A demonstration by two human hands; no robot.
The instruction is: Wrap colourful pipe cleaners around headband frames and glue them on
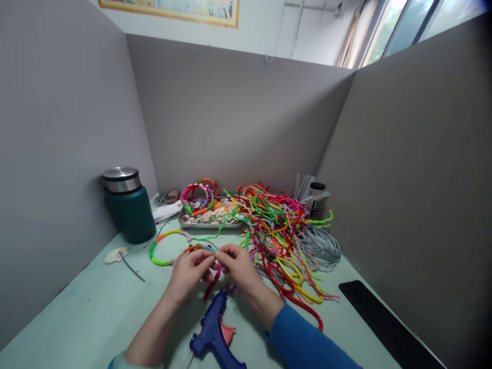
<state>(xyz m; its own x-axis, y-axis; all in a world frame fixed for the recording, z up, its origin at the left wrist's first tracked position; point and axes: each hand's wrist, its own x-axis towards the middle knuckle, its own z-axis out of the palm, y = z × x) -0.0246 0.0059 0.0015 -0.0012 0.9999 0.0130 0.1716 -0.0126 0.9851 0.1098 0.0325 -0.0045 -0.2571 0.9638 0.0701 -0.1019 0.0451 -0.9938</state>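
My left hand [189, 271] and my right hand [239, 267] meet over the middle of the table, thumbs and fingers pinched together. Between them is a curved pipe-cleaner ring [196, 247], wrapped in orange and light blue, with a pink-red end hanging below the fingers. My fingers hide part of it. Left of my left hand, partly behind it, lies another multicoloured ring [154, 254] of green, yellow, red and pale pink. Just below my hands rests a blue glue gun [211, 328] with an orange-red trigger, its nozzle pointing toward them.
A tangled heap of pipe cleaners [269, 215] fills the back right, beside a grey wire coil [321, 248]. Behind stand a metal tray [211, 225] of buttons with more rings and a dark jar [317, 197]. A green flask [132, 212] stands left; grey partitions [238, 118] enclose the table.
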